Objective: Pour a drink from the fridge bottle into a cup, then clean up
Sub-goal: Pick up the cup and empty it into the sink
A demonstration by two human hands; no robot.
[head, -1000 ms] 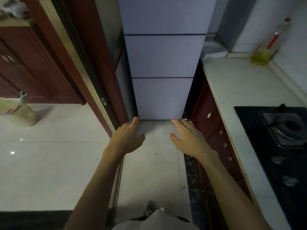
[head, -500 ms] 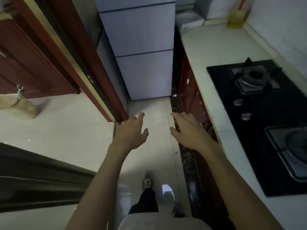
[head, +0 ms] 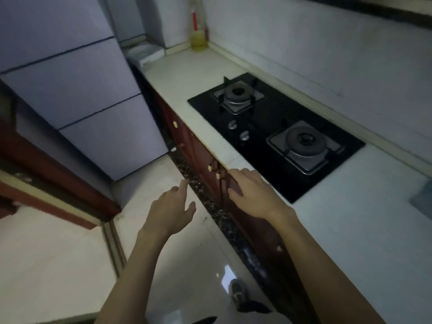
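Note:
The grey fridge [head: 77, 94] stands at the upper left with all its doors closed. My left hand [head: 169, 210] hangs over the floor with relaxed fingers and holds nothing. My right hand [head: 253, 191] hovers at the front edge of the pale countertop [head: 187, 73], fingers straight, empty. Neither hand touches the fridge. No cup or drink bottle shows in this view.
A black two-burner gas hob [head: 275, 132] is set into the countertop to the right. A bottle of yellow liquid [head: 198, 31] stands in the back corner, beside a white box [head: 146, 53]. Red-brown cabinet doors [head: 205, 160] run below the counter. A dark red door frame [head: 58, 181] stands left.
The view has swung right, from the fridge to the countertop and hob. Both hands stay empty and have shifted right, the right one reaching the counter's edge.

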